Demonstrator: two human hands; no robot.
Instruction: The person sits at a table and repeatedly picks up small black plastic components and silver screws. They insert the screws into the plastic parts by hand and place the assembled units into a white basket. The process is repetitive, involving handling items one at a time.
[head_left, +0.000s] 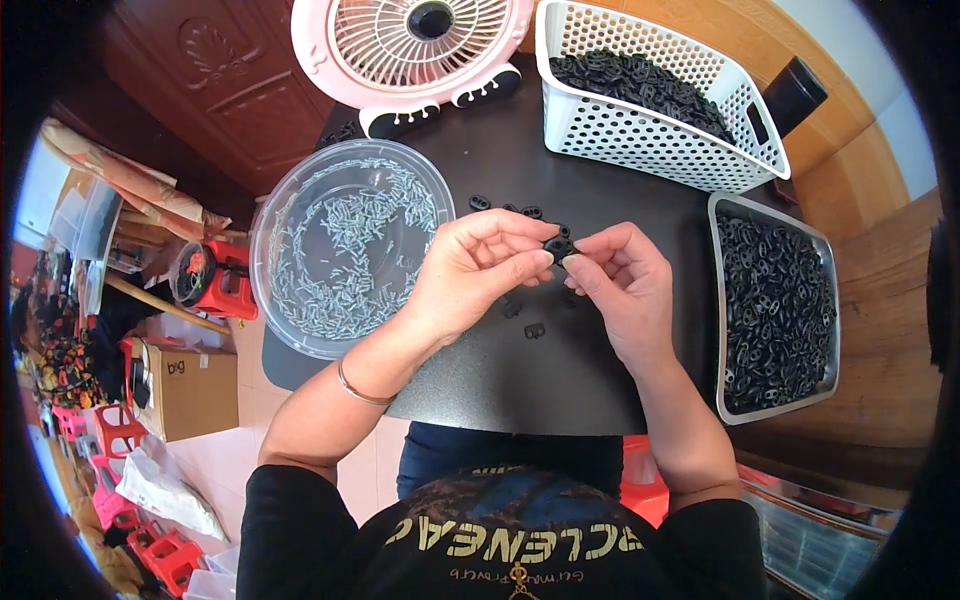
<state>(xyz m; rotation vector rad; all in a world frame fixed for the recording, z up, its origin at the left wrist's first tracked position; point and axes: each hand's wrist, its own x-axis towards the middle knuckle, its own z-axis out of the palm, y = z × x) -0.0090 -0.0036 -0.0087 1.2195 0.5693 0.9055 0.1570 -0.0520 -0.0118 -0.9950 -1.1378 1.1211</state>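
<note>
Between both hands, above the dark table [480, 385], is a small black plastic piece with holes [559, 242]; it looks like a cord lock part. My left hand [480, 265] pinches it between thumb and fingertips from the left. My right hand [622, 285] closes thumb and index finger on its right side, the other fingers curled. Whether it is one part or two pressed together is hard to tell. Several similar loose black pieces lie around and beneath my hands, one two-holed piece [480, 202] beyond my left hand and another [535, 331] nearer me.
A clear round tub [268, 290] of small metal springs [355, 222] stands left. At the back are a pink fan [312, 50] and a white perforated basket [640, 150] of black pieces. A tray [722, 380] heaped with two-holed black pieces sits right. Red stools and a cardboard box [195, 395] occupy the floor left.
</note>
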